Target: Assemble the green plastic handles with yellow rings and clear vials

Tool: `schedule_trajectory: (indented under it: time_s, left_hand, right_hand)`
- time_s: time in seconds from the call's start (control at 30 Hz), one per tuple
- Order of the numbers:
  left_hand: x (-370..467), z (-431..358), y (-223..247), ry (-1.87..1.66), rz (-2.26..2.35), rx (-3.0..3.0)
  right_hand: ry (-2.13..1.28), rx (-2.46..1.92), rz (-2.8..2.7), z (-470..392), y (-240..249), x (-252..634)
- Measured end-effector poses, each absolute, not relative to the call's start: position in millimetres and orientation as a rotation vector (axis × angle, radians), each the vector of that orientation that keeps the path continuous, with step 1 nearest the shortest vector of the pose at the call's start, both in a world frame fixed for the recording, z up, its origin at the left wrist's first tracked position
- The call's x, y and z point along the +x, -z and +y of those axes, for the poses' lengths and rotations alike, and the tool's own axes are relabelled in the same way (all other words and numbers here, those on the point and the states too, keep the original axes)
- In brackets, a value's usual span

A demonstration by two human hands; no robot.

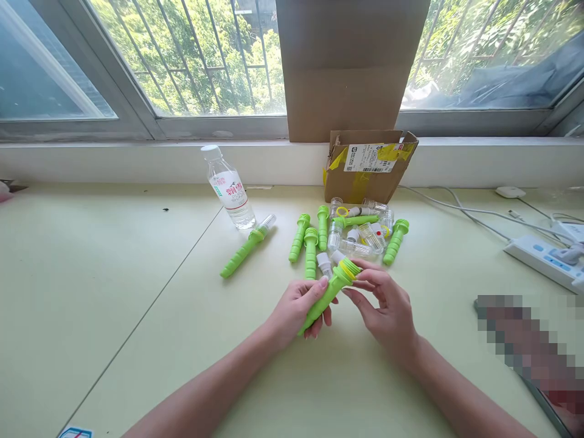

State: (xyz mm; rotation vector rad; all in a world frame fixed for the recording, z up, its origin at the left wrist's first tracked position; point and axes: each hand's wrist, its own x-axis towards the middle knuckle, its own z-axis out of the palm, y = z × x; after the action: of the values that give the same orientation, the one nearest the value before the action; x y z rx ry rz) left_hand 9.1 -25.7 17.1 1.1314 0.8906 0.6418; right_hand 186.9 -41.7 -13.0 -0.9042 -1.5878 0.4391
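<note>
- Seven green tubes in all: one in the left hand (305, 304), one off to the left, five in or around the pile.
- The left hand has its thumb and fingers closed narrowly round the held tube (325, 299), which slants over the table (150, 316) in front of the pile, threaded end up and to the right.
- The right hand (387, 304) is at that threaded end, fingers curled by the yellow ring (349, 271), thumb lower and a little apart; whether it pinches anything I cannot tell.
- One capped tube (243, 255) lies near the bottle, a clear cap (269, 223) on its upper end.
- Of the other five, three are grouped left of the pile, one lies across it, and one is at its right side.
- Clear caps in the pile (356, 248): at least five, overlapping, so no sure count.
- Yellow rings: one on the held tube and at least two in the pile.
- Pale plugs: several; one (323, 263) lies just behind the held tube, another beside its threaded end. The hands and held tube partly cover this near edge.
- One bottle (232, 191), white-capped, upright on the left.
- One open box (365, 176) behind the pile, one cardboard sheet (351, 67) standing behind it.
- One power strip (545, 261) with white cables, right; nearer, one blurred-out object (524, 353).
</note>
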Motion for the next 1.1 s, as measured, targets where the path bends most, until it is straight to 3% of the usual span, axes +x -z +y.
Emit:
schedule_trajectory:
  time_s: [0.33,0.6,1.1]
  left_hand:
    - [10.2,-26.7,-17.4,-0.628,0.962,1.337]
    - [11.7,-29.1,-19.3,-0.894,1.132,1.673]
    - [11.7,-31.5,-13.1,-0.954,1.186,1.762]
  right_hand:
    - [-0.32,-0.973,-1.585,-42.6,12.7,186.9]
    - [-0.258,-0.983,-1.504,-41.8,14.9,185.0]
    - [-0.552,-1.086,-1.434,-41.9,16.4,185.8]
